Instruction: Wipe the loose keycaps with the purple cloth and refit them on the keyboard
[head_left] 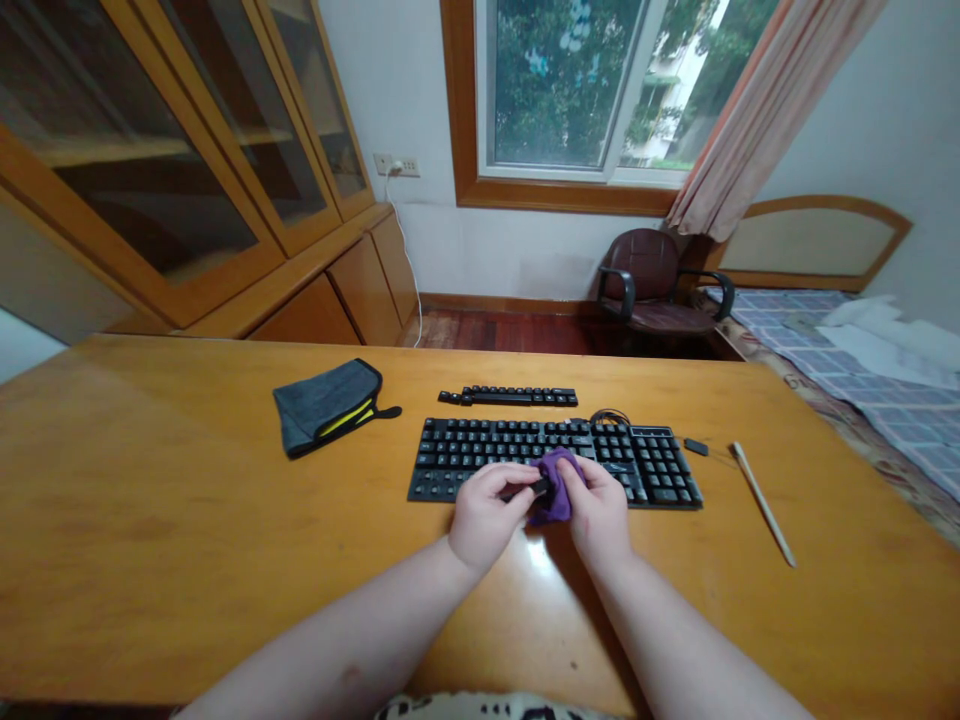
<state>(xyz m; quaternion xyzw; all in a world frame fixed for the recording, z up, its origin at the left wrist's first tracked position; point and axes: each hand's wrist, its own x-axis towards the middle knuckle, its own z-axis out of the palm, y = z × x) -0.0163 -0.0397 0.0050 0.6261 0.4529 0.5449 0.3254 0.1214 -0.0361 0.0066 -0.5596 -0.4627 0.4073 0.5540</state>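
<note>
Pinched between the fingers of my left hand is a small black keycap. My right hand grips a purple cloth, which touches the keycap. Both hands are above the front edge of a black keyboard; they hide part of its lower rows. Bare switches show at the keyboard's front left, where caps are off. Behind the keyboard lie loose black keycaps in rows, a long spacebar-like one among them.
A folded grey cloth with yellow lining lies on the wooden table at left. Right of the keyboard are a small dark tool with thin wires and a slim pale stick. A coiled cable sits behind the keyboard.
</note>
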